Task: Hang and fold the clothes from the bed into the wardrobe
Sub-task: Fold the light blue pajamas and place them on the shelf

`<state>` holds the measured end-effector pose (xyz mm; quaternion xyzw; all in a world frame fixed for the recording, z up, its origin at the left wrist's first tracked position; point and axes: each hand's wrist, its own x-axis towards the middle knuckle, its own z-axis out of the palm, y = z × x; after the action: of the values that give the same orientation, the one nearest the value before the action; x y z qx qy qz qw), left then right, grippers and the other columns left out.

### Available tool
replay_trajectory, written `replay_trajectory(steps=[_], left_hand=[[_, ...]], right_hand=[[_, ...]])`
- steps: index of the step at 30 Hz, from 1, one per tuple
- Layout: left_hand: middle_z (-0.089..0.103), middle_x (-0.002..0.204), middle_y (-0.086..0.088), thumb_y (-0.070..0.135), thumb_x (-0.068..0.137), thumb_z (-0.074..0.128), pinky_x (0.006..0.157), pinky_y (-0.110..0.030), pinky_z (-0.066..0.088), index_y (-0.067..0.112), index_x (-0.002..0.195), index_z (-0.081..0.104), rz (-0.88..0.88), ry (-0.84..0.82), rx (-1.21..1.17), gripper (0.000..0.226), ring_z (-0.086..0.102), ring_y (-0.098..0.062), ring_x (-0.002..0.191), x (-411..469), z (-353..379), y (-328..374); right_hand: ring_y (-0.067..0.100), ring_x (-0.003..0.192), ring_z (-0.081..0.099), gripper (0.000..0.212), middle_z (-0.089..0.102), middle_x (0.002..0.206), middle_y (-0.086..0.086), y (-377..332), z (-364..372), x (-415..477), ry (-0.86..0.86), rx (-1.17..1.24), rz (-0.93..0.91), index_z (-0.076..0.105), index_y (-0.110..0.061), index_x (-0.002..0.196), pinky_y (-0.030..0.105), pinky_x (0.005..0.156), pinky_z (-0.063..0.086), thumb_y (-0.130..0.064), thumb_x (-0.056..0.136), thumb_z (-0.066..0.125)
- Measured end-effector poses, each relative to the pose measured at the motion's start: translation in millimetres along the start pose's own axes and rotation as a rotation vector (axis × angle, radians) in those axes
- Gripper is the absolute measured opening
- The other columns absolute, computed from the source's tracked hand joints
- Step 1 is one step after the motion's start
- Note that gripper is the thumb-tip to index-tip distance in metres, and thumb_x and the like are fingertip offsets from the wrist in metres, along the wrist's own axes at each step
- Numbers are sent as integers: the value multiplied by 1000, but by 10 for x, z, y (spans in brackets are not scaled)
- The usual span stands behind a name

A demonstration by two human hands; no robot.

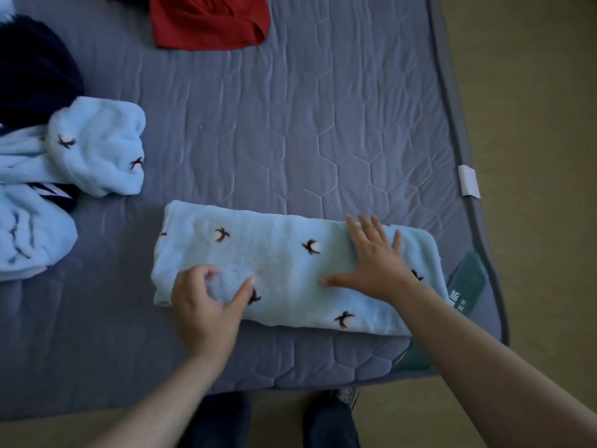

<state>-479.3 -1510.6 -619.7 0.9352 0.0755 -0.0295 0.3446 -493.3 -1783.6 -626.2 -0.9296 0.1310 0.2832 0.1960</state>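
Being flattened at the near right corner of the bed (290, 124): a folded blue fleece garment (277, 263).
Lying left-right, it is being pressed by the flat right hand (378, 263); nothing is being gripped by the loosely curled left hand (203, 305).

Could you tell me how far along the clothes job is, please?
Done: one pale blue patterned garment lies folded on the bed. In hand: the right hand presses it flat, the left hand touches its near edge. Left: a crumpled pale blue piece, a navy garment and a red garment lie unfolded; no wardrobe is in view.
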Motion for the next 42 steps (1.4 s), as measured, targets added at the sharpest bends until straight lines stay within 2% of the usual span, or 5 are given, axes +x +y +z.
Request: replay_trajectory(steps=[6,15,23,36,42], left_hand=[[62,60,4,60,43,78,66,-26,44,6,70,63,-790,-284,-648,62,57,-10,62,-463,195,166],[66,120,1,46,48,90,82,-34,51,27,131,51,-1216,-449,-1122,94,62,-21,112,-525,712,-1],[71,110,-1,32,52,83,76,-36,54,22,118,64,-1087,-401,-1163,69,68,-21,101,-428,539,183],[72,107,2,29,73,78,77,-32,54,28,103,70,-593,-129,-1151,31,69,-18,98,-449,-1623,1367],[70,112,-1,49,59,77,93,-42,51,22,112,67,-541,118,-1102,61,66,-20,102,-424,-2735,1619]], right_hand=[[22,147,8,131,16,158,1,-429,-90,413,-115,-97,-132,4,-27,153,58,117,4,-85,52,63],[24,141,28,136,32,151,0,-428,33,734,-245,-172,-111,6,-32,152,57,116,12,-83,43,70],[18,105,58,98,62,111,-9,-519,-298,587,-245,58,-41,46,-37,129,41,93,49,-65,42,81],[-1,67,62,59,67,78,-15,-1425,-1849,-1128,-55,478,-65,64,-31,87,13,44,41,-68,44,82],[6,70,68,58,71,81,-11,-2299,-2475,-1768,7,565,-199,67,-29,89,24,55,52,-64,46,82]])
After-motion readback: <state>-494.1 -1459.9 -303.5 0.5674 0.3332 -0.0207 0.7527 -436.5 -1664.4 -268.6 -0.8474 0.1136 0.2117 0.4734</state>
